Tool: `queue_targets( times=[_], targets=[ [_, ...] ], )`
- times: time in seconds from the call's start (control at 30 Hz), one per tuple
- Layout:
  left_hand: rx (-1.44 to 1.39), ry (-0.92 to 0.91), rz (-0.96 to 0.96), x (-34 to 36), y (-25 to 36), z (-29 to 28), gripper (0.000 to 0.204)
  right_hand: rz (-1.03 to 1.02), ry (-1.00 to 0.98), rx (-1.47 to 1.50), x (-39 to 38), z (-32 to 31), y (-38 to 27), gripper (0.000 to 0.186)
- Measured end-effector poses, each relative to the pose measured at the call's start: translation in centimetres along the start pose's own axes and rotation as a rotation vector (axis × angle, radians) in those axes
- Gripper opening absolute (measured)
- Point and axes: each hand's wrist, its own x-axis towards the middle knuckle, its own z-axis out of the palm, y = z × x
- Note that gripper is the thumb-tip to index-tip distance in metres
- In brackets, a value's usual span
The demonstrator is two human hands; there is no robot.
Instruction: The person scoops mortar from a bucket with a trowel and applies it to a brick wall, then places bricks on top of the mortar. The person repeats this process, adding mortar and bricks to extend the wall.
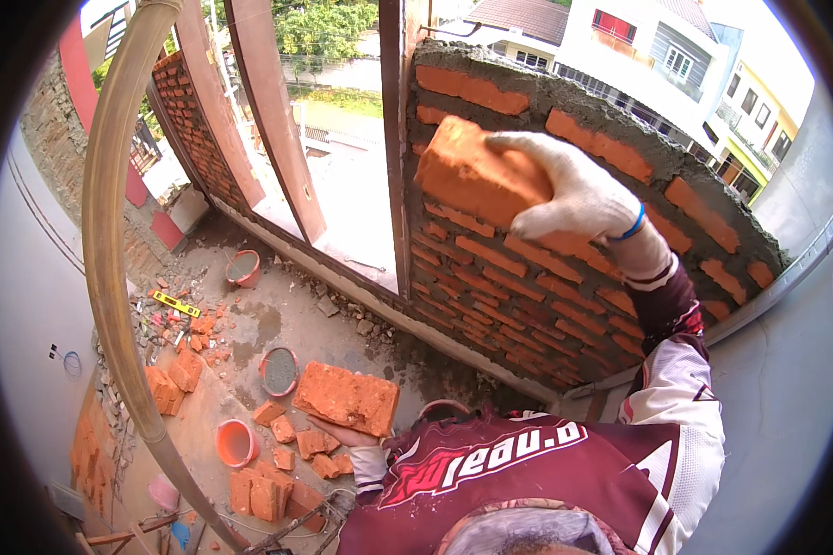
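Note:
In my gloved right hand (pixel 588 190) is an orange brick (pixel 472 176), gripped with the thumb on its near side and the fingers over its far side. The brick is raised in front of the upper part of a brick wall (pixel 565 264) with grey mortar joints. Whether it touches the wall I cannot tell. Lower down on the left, my left hand (pixel 338 433) holds a second brick (pixel 347 398) from beneath, with most of its fingers hidden under it. This hand looks bare.
On the floor stand a bucket of grey mortar (pixel 279 372), another mortar bucket (pixel 243 268) and an orange bucket (pixel 237 444). Loose bricks (pixel 261 492) and a yellow spirit level (pixel 174 303) lie left. A curved pole (pixel 111 203) crosses the left side; a window frame (pixel 393 148) adjoins the wall.

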Motion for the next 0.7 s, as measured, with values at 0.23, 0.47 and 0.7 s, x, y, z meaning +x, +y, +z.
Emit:
queue_targets(
  times=[0.23, 0.47, 0.7],
  targets=[
    [-0.072, 0.131, 0.025, -0.7, 1.0, -4.4, 0.091, 0.166, 0.159, -0.361, 6.2, -14.1, 6.9, 0.094],
    [-0.049, 0.072, 0.106, -1.7, 2.3, -6.5, 0.086, 0.268, 0.129, -0.268, 8.8, -14.6, 11.6, 0.09],
    [-0.057, 0.163, 0.116, -2.8, 3.5, -5.7, 0.092, 0.235, 0.043, -0.214, 11.4, -14.3, 12.7, 0.081]
  ],
)
